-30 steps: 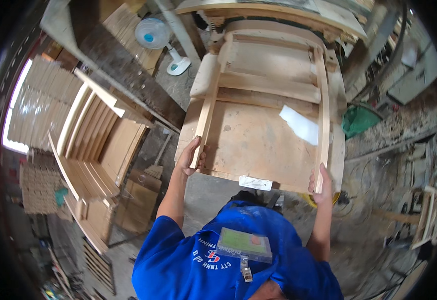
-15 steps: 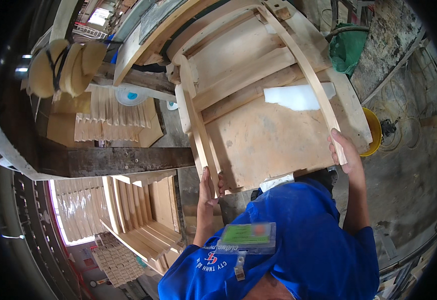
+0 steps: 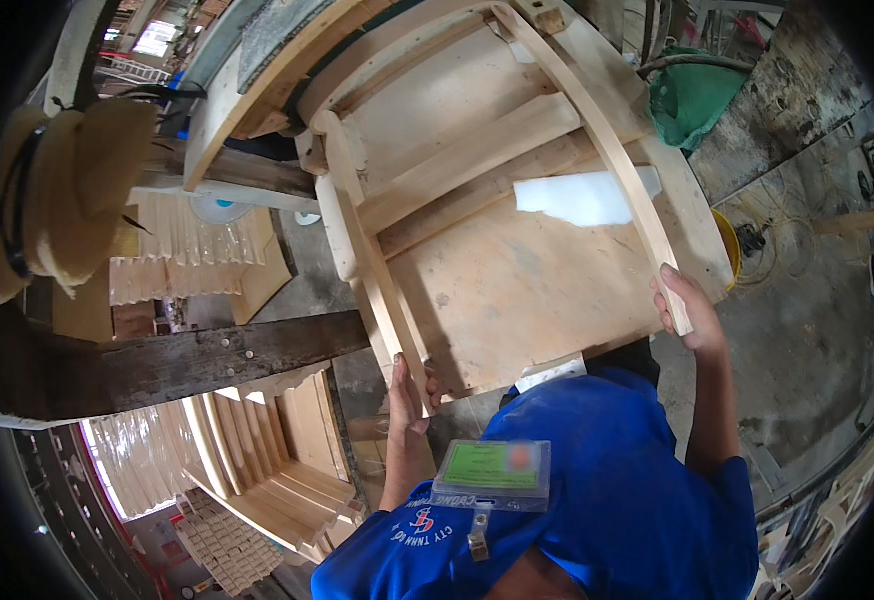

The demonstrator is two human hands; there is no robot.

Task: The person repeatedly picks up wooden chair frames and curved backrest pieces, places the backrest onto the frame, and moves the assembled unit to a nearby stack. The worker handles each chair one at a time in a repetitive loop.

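A pale wooden chair frame (image 3: 625, 180) lies over a board-topped bench (image 3: 517, 310). Two long curved legs run toward me, tied together by a wide crossrail (image 3: 477, 160) and a curved rail at the far end. My left hand (image 3: 409, 398) is closed round the near end of the left leg. At the right leg's near end, my right hand (image 3: 689, 310) grips the wood with the thumb on top. Beneath the right leg sits a torn white sheet (image 3: 572, 200), partly covered by it.
A dark beam (image 3: 207, 355) reaches in from the left, near my left forearm. Curved pieces tied in a bundle (image 3: 77, 190) hang at far left. Stacked wooden parts (image 3: 267, 440) stand lower left. A green bag (image 3: 695, 100) and a yellow bucket (image 3: 726, 245) are beyond the bench's right side.
My view has turned slightly, so the beam and hanging bundle sit further left and lower. Both hands keep their hold on the chair frame's legs; the left appears slightly lower and further left.
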